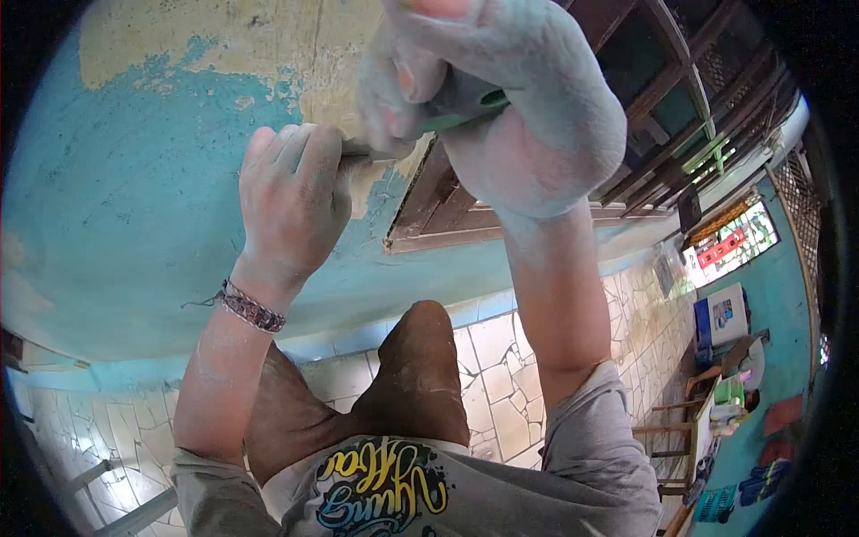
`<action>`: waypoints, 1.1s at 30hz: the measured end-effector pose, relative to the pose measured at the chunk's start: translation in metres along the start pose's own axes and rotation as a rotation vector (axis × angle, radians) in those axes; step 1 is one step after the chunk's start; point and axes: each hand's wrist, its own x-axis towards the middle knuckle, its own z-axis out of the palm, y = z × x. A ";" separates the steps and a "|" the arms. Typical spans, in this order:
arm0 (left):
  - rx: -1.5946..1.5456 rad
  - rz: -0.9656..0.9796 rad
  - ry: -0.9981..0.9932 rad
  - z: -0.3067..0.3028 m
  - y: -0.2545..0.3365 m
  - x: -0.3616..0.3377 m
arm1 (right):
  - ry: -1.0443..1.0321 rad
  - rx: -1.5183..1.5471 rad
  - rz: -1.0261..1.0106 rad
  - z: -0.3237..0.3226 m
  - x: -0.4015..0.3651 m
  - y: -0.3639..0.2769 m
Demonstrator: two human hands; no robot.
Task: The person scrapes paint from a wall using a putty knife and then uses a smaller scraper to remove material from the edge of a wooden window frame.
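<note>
1. Head view, right hand: we see the right hand [528,116], coated in pale dust, clenched around the green handle of a scraper [465,109]. It is high in the middle of the picture and close to the camera.
2. Head view, left hand: the left hand [291,201], also dusty, is lower and to the left. Its fingers are curled down over the scraper's blade [362,157], pinning it against the wall. A beaded bracelet [250,309] is on that wrist.
3. Head view, the tool: the scraper runs between the two hands, with the handle in the right fist. The blade lies flat on the wall under the left fingertips, just beside the corner of the window frame.
4. Head view, the wall: the wall [116,206] is painted turquoise. A bare yellowish patch [206,40] lies above the left hand, and the blade touches the ragged edge of that patch.
5. Head view, surroundings:
   - A brown wooden window frame [465,219] is set in the wall behind the right forearm.
   - Below are a raised knee in brown trousers [416,376], a grey printed shirt [573,447] and a floor of broken-stone tiles [501,376].
   - Well apart at the far right, another person [743,394] sits near wooden chairs [671,425].
</note>
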 end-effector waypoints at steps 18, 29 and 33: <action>-0.073 -0.058 0.016 -0.003 -0.002 0.003 | 0.080 -0.150 -0.343 -0.015 0.019 0.034; -0.107 -0.070 -0.050 0.000 0.002 -0.016 | 0.024 -0.227 -0.463 -0.032 -0.001 0.051; -0.280 -0.129 -0.105 -0.027 0.020 -0.062 | 0.075 0.071 -0.385 -0.047 -0.065 0.063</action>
